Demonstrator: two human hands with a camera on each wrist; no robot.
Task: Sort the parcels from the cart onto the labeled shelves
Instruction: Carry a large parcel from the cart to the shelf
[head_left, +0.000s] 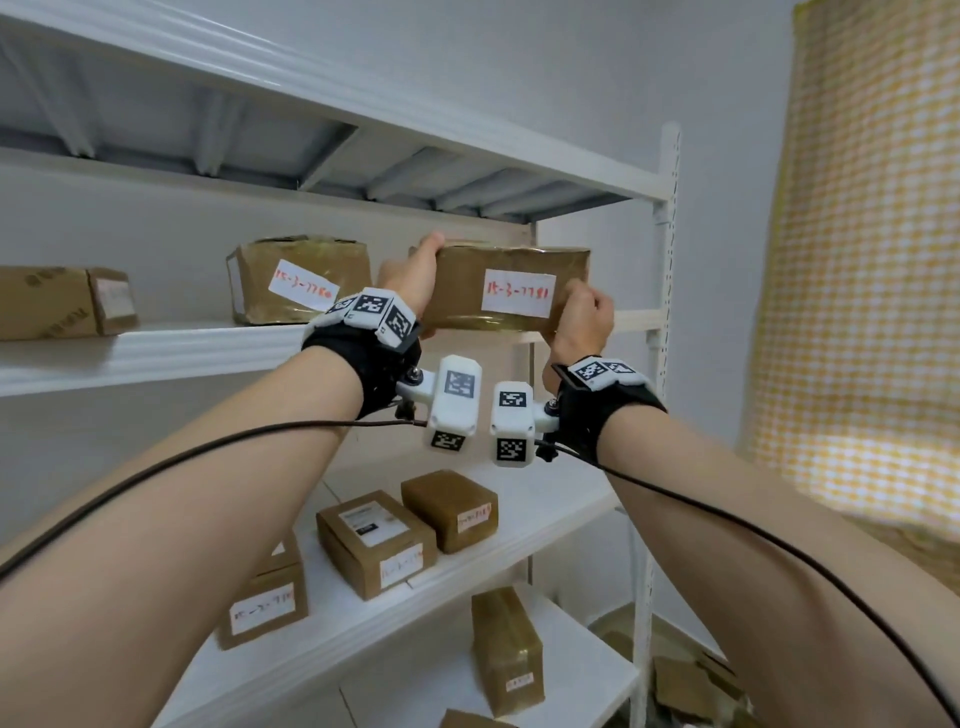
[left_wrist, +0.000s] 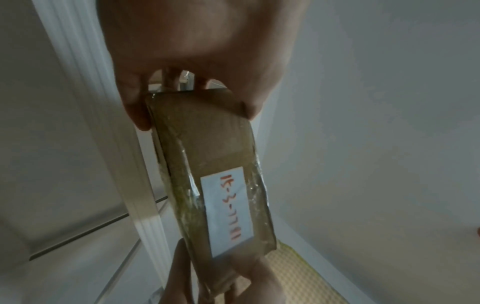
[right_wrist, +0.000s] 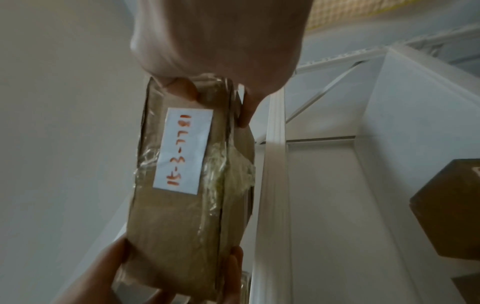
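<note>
We held one parcel (head_left: 506, 291), label "15-3-7781", at the upper shelf (head_left: 156, 353) edge: left hand (head_left: 410, 283) and right hand (head_left: 582, 317) each gripped an end. Neighbour box (head_left: 298, 278) left of it read "15-3-7780".

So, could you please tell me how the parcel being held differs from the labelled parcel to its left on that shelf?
The held parcel is gripped at both ends by the left hand and right hand; the shelved parcel is untouched. The held parcel's label sits level and reads 15-3-7781; the shelved parcel's label is tilted and seems to end differently. The held one looks flatter. Both are brown, taped, with red-on-white handwritten labels.
</note>
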